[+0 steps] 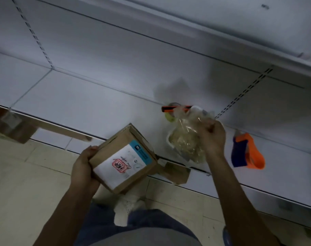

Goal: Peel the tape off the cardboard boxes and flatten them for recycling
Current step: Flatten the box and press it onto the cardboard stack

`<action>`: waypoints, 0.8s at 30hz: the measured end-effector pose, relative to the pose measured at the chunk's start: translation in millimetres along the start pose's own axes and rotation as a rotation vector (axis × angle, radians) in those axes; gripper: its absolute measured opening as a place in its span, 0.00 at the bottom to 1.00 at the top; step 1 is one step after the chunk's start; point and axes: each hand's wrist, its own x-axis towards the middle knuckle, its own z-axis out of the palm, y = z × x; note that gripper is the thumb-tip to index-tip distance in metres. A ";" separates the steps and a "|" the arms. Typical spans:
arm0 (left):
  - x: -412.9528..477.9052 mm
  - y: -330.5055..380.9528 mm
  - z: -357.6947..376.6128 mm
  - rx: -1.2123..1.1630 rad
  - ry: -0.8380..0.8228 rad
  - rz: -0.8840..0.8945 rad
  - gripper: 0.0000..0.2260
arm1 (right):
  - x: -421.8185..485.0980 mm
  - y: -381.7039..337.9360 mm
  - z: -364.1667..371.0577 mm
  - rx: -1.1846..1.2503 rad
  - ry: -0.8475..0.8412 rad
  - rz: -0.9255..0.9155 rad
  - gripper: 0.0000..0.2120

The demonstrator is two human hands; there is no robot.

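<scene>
The left hand (pixel 83 167) grips the labelled cardboard box (pixel 123 159), not yet flattened; the right hand (pixel 212 137) pinches a wad of peeled tape (pixel 184 139) near the shelf (pixel 97 107) front edge

The tape wad (pixel 184 142) lies on the shelf (pixel 97 110), at two o'clock from the box (pixel 123 160). The dispenser (pixel 247 151) lies at its three o'clock, the cutter (pixel 166 109) at twelve.
</scene>
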 end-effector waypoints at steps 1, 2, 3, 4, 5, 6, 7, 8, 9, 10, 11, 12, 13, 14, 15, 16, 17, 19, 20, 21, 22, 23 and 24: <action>-1.8 -6.6 1.5 0.023 -0.013 -0.010 0.06 | 6.2 7.2 2.7 -0.279 0.068 -0.103 0.09; -3.2 -10.5 2.3 0.037 -0.025 -0.022 0.05 | 14.1 16.4 3.9 -0.499 0.126 -0.206 0.12; -3.7 -12.8 1.6 0.059 -0.027 -0.025 0.05 | 21.5 26.2 5.3 -0.656 0.166 -0.286 0.15; -5.3 -12.8 0.4 0.084 -0.027 -0.024 0.05 | 26.5 34.7 7.2 -0.763 0.190 -0.311 0.18; -6.6 -11.9 -1.0 0.117 -0.024 -0.019 0.05 | 30.5 42.9 9.5 -0.823 0.208 -0.303 0.21; -8.0 -10.2 -1.9 0.144 -0.018 -0.015 0.05 | 31.5 48.6 12.2 -0.859 0.212 -0.286 0.25; -8.2 -8.8 -3.8 0.159 -0.015 -0.011 0.05 | 30.3 52.5 16.0 -0.877 0.197 -0.264 0.28; -9.2 -6.7 -4.0 0.163 -0.016 -0.013 0.04 | 30.2 55.2 20.5 -0.876 0.162 -0.250 0.29; -9.8 -4.9 -3.5 0.170 -0.014 -0.020 0.04 | 29.9 56.0 24.6 -0.861 0.105 -0.229 0.29; -10.8 -3.6 -2.3 0.178 -0.012 -0.025 0.04 | 29.9 55.3 27.8 -0.845 0.046 -0.207 0.28; -11.2 -3.2 -1.3 0.187 -0.011 -0.027 0.04 | 30.4 53.8 28.9 -0.841 0.005 -0.185 0.28; -12.5 -2.5 0.6 0.192 -0.013 -0.029 0.05 | 32.0 52.4 28.6 -0.863 -0.028 -0.167 0.29; -13.9 -2.2 1.9 0.192 -0.015 -0.028 0.05 | 32.3 49.6 27.5 -0.877 -0.069 -0.151 0.29; -16.0 -2.0 3.8 0.188 -0.020 -0.027 0.06 | 30.5 43.4 24.6 -0.841 -0.128 -0.133 0.28; -17.5 -2.4 5.3 0.179 -0.026 -0.026 0.06 | 29.5 37.7 21.1 -0.723 -0.208 -0.091 0.27; -20.1 -1.9 8.0 0.167 -0.038 -0.028 0.07 | 27.5 30.6 15.9 -0.529 -0.295 -0.029 0.26; -22.0 -1.5 10.6 0.152 -0.053 -0.034 0.07 | 27.1 25.4 11.0 -0.294 -0.352 0.042 0.23; -23.7 -1.6 16.3 0.115 -0.080 -0.051 0.07 | 25.3 19.1 0.0 0.102 -0.303 0.176 0.14; -24.2 -1.2 19.5 0.099 -0.086 -0.062 0.07 | 23.9 20.4 -4.3 0.213 -0.223 0.242 0.10; -24.7 -0.9 22.5 0.084 -0.092 -0.075 0.07 | 22.8 25.4 -6.8 0.286 -0.132 0.297 0.05; -25.5 -0.7 25.1 0.068 -0.098 -0.088 0.08 | 19.8 30.3 -7.7 0.314 -0.052 0.323 0.02; -25.6 -1.1 26.5 0.055 -0.102 -0.097 0.09 | 17.2 36.5 -7.0 0.297 0.002 0.304 0.05; -27.0 -1.1 28.5 0.046 -0.102 -0.102 0.10 | 14.9 43.2 -5.0 0.255 0.033 0.261 0.09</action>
